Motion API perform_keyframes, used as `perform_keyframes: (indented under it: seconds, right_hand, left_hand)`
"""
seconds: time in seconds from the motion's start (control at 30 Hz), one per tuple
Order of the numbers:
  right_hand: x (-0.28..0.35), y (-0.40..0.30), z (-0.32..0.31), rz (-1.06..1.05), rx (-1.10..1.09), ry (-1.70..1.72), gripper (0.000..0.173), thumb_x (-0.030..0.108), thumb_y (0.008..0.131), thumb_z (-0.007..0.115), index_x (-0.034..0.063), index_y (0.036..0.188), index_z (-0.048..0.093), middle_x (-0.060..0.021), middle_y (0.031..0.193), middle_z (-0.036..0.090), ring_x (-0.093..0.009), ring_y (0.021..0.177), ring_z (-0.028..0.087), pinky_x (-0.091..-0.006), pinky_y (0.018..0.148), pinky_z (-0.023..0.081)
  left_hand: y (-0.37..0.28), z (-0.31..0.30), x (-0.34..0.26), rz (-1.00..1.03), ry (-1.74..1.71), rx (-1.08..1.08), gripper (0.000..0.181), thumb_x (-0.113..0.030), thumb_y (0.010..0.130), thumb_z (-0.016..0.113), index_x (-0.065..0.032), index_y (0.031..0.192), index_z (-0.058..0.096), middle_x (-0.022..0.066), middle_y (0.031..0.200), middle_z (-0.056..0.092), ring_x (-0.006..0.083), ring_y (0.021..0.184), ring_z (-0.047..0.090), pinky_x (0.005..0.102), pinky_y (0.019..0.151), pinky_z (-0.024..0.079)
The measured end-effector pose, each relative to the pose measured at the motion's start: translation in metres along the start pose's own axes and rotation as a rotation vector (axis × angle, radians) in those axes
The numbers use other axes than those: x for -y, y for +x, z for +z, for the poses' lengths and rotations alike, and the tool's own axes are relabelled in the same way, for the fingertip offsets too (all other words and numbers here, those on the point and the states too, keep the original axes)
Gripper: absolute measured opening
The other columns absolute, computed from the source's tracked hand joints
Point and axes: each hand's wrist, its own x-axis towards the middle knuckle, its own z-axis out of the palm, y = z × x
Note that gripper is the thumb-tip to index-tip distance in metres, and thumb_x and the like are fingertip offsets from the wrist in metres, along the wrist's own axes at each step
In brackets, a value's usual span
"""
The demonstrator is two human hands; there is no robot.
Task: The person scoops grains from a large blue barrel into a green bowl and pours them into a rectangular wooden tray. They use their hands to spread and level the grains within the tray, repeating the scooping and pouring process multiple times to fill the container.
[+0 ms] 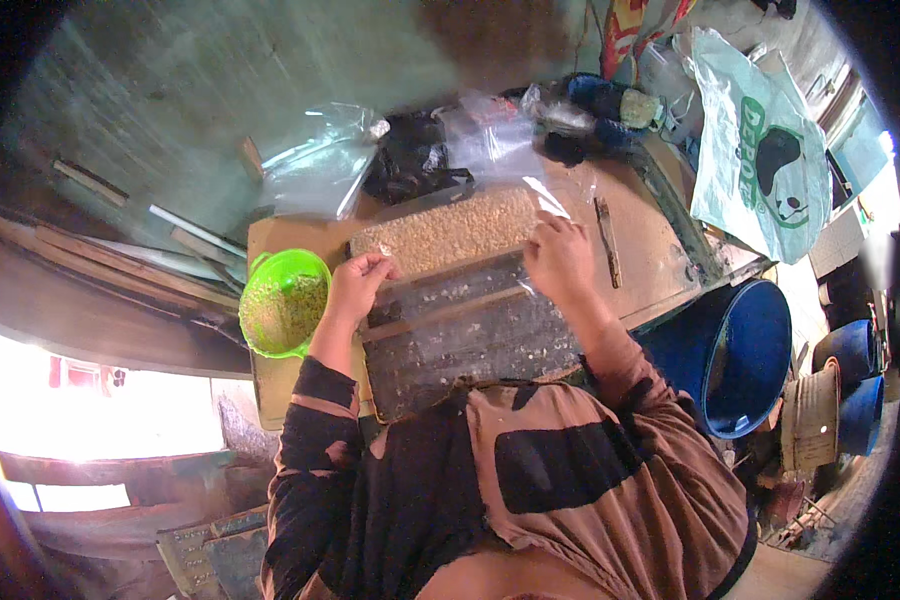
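Observation:
A rectangular layer of pale, grainy beans (450, 232) lies before me behind a dark, worn wooden board (465, 345). Clear plastic (546, 196) shines at the right end of the layer and glints again at its left end. At the front left corner, my left hand (358, 285) pinches what looks like the plastic's edge between thumb and fingers. My right hand (559, 255) is at the right end, fingertips closed on the plastic. A bright green plastic basket (317, 264) partly filled with loose beans (289, 307) stands just left of my left hand.
Behind the beans lie clear plastic bags (319, 169) and a black plastic bag (412, 154). To the right, a thin wooden stick (608, 241) rests on the tabletop (652, 259). A blue barrel (746, 360) stands beside the table's right edge, below a hanging printed bag (727, 142).

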Motion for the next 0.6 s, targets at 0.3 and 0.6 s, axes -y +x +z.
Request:
perform_keyframes:
  seconds: [0.3,0.6]
  right_hand:
    - [0.013,-0.051,0.064,-0.011,0.433,0.121,0.041,0.033,0.081,0.056,0.0041,0.11,0.055,-0.0142,0.129,0.044,-0.033,0.115,0.043,-0.0466,0.093,0.035]
    - [-0.09,-0.069,0.053,0.044,0.324,-0.153,0.05,0.009,0.071,0.053,0.0114,0.121,0.049,-0.0051,0.13,0.044,-0.029,0.124,0.035,-0.0502,0.099,0.029]
  left_hand:
    - [-0.015,-0.02,0.041,-0.068,0.954,-0.183,0.012,-0.021,0.078,0.058,-0.0115,0.082,0.064,0.0106,0.078,0.065,0.0282,0.075,0.063,0.0396,0.065,0.049]
    - [-0.02,-0.011,0.048,-0.056,1.125,-0.177,0.007,-0.018,0.079,0.058,-0.013,0.083,0.061,0.0111,0.075,0.063,0.031,0.073,0.061,0.0425,0.061,0.048]
